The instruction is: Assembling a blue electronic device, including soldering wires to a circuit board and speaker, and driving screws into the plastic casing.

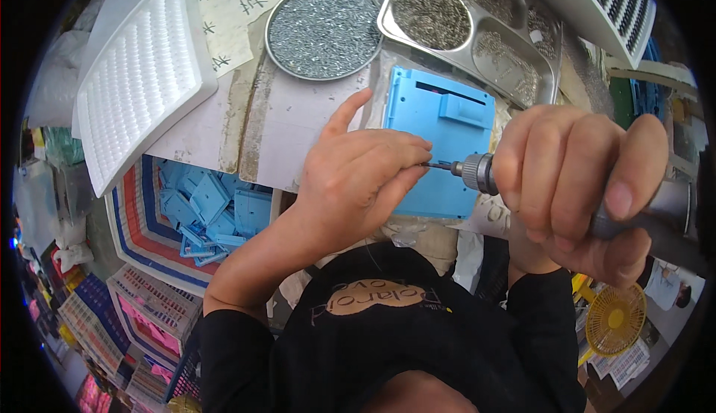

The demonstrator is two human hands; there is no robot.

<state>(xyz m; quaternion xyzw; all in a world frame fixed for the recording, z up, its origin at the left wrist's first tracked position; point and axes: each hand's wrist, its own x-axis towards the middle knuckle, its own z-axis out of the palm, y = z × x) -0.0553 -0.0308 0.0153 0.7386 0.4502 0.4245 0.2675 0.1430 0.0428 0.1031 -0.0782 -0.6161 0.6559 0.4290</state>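
My right hand (574, 174) is wrapped around an electric screwdriver (477, 173) with a knurled metal collar and a thin dark bit. The bit points left, above a flat light-blue plastic panel (447, 152). That panel has a dark slot and a raised block near its far edge. Over its left side, my left hand (362, 170) is closed, thumb and fingers pinched together right at the bit's tip. One finger of it sticks out away from me. Whatever sits in the pinch is hidden or too small to make out.
Beyond the panel stand a round metal dish (324, 32) of small silver pieces and a compartmented steel tray (477, 62) of small screws. A white ribbed tray (142, 77) is at left. Below it, a striped bin (138, 219) contains blue parts (212, 204). A yellow fan (615, 320) is lower right.
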